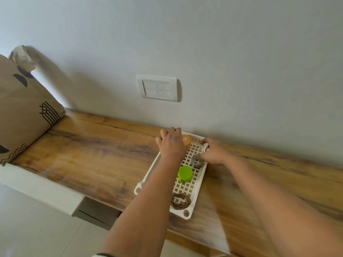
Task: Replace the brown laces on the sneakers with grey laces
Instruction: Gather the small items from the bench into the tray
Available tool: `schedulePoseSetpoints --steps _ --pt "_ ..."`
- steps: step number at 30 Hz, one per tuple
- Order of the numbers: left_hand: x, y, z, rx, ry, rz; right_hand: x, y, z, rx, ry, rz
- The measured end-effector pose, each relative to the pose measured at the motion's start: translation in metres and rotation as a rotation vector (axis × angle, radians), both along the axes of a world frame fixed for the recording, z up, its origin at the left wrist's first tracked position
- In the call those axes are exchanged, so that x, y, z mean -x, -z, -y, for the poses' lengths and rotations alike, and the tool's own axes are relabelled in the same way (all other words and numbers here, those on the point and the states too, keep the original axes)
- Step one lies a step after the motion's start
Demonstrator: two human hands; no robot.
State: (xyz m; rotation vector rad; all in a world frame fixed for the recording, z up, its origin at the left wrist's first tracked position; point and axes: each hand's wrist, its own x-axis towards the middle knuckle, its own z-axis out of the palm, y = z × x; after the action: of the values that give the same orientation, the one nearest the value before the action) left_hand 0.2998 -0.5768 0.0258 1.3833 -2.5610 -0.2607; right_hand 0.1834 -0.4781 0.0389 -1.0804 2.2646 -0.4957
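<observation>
Both hands reach into the white lattice tray [199, 179] on the wooden bench [89, 149]. The right hand [216, 153] has its fingers closing on the grey laces [196, 161], a small bundle mid-tray beside a green cap [185, 173]; how firmly they pinch is blurred. The left hand [171, 143] rests with fingers spread over the tray's far end, by an orange lid [187, 140]. The brown laces [181, 200] lie coiled at the near end (no sneakers in view). Best to steady the tray and lift the whole bundle, not 1 strand.
</observation>
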Motion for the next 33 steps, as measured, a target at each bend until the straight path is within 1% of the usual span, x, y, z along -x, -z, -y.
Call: schedulePoseSetpoints --steps 2,4,6,9,12,13,14,15,16,17,20,22,24,28,30,33 --pt "0.010 0.000 0.007 -0.028 0.016 0.099 0.007 -0.004 0.001 0.065 0.130 0.101" --pt "0.015 0.003 0.012 -0.047 0.029 0.161 0.012 -0.006 0.001 0.140 0.205 0.150" --pt "0.017 0.005 0.013 -0.082 0.063 0.156 0.018 -0.004 0.002 0.169 0.230 0.183" --pt "0.018 0.002 0.005 -0.202 0.150 0.131 0.022 0.002 0.007 0.177 0.286 0.225" --pt "0.013 -0.005 -0.002 -0.222 0.204 0.148 0.023 0.013 0.013 0.261 0.410 0.373" --pt "0.006 -0.008 0.000 -0.253 0.209 0.110 0.021 0.016 0.016 0.291 0.443 0.406" --pt "-0.002 -0.011 0.005 -0.312 0.201 0.017 0.019 0.019 0.018 0.314 0.465 0.415" --pt "-0.013 -0.014 0.012 -0.388 0.173 -0.120 0.017 0.021 0.022 0.339 0.476 0.410" --pt "-0.026 -0.015 0.022 -0.442 0.128 -0.238 0.015 0.022 0.026 0.370 0.482 0.399" --pt "-0.039 -0.016 0.030 -0.456 0.070 -0.289 0.013 0.022 0.031 0.398 0.474 0.374" --pt "-0.073 -0.009 0.049 -0.424 -0.089 -0.183 0.005 0.009 0.051 0.461 0.366 0.237" --pt "-0.084 -0.001 0.051 -0.489 -0.118 -0.164 -0.001 -0.001 0.066 0.464 0.233 0.106" --pt "-0.088 0.008 0.049 -0.514 -0.112 -0.163 -0.006 -0.008 0.082 0.384 0.125 0.002" --pt "-0.089 0.020 0.048 -0.534 -0.036 -0.117 -0.018 -0.012 0.109 0.034 -0.030 -0.228" --pt "-0.088 0.022 0.049 -0.524 -0.038 -0.121 -0.025 -0.011 0.115 -0.052 -0.048 -0.252" --pt "-0.088 0.026 0.051 -0.534 -0.065 -0.156 -0.031 -0.003 0.121 -0.079 -0.014 -0.252"
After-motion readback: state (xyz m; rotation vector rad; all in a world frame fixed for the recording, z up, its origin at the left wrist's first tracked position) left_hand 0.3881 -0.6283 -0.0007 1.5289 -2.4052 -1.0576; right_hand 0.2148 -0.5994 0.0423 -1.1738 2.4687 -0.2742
